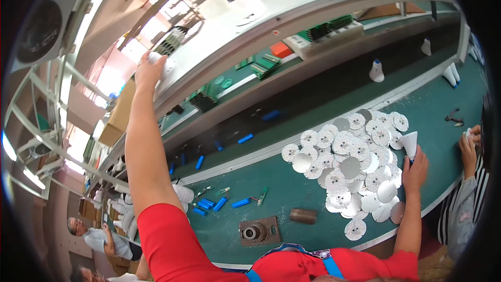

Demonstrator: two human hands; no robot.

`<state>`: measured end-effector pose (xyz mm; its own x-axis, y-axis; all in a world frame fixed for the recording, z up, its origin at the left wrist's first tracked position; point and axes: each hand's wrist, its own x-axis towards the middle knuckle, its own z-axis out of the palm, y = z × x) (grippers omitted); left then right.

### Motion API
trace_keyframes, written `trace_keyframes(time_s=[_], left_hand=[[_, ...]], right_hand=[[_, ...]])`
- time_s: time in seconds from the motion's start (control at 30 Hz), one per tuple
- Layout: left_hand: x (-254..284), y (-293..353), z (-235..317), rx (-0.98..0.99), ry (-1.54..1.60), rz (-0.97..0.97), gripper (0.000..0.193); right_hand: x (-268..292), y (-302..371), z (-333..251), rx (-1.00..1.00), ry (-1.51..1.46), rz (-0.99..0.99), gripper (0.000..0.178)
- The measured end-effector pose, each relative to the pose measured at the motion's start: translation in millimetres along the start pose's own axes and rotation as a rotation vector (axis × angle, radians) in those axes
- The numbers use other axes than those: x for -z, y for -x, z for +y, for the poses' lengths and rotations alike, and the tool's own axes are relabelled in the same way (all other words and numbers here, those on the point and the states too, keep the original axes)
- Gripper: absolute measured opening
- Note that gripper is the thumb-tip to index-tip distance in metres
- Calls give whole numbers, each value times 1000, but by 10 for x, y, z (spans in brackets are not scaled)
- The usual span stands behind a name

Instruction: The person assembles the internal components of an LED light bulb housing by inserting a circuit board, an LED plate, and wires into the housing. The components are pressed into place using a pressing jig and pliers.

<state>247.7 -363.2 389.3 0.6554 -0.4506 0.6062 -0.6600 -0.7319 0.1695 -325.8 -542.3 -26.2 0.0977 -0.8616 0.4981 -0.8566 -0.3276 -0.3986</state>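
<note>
My left arm stretches up to the white shelf [209, 34] at the upper left. There my left hand [148, 75] is closed around a white part [155, 57], mostly covered by the fingers. Low on the right, my right hand [416, 172] grips a white cone-shaped bulb housing [409, 143], its wide end up and a bit of blue showing at the narrow end. Beside that hand lies a heap of round, silvery-white LED boards [350, 167], some face up with dots, others showing plain backs.
Blue cylindrical batteries [221, 203], a metal block with a round socket [259, 231] and a brown metal cylinder [303, 215] lie on the green bench. A dark conveyor [313, 94] carries white housings [376, 70] and batteries. Another person's hand [468, 146] is at the right edge.
</note>
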Motion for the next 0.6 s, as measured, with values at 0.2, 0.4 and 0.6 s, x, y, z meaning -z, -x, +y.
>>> trace_keyframes(time_s=[0.2,0.4,0.6], left_hand=[[-124,95,13,78,161,176,99],[379,1336,224,-422,323,321,50],[128,3108,-374,-788,214,-178,35]], right_hand=[[-62,-15,109,-14,-23,14,43],[111,-149,234,-71,30,-40,42],[218,-207,14,72,144,72,46]])
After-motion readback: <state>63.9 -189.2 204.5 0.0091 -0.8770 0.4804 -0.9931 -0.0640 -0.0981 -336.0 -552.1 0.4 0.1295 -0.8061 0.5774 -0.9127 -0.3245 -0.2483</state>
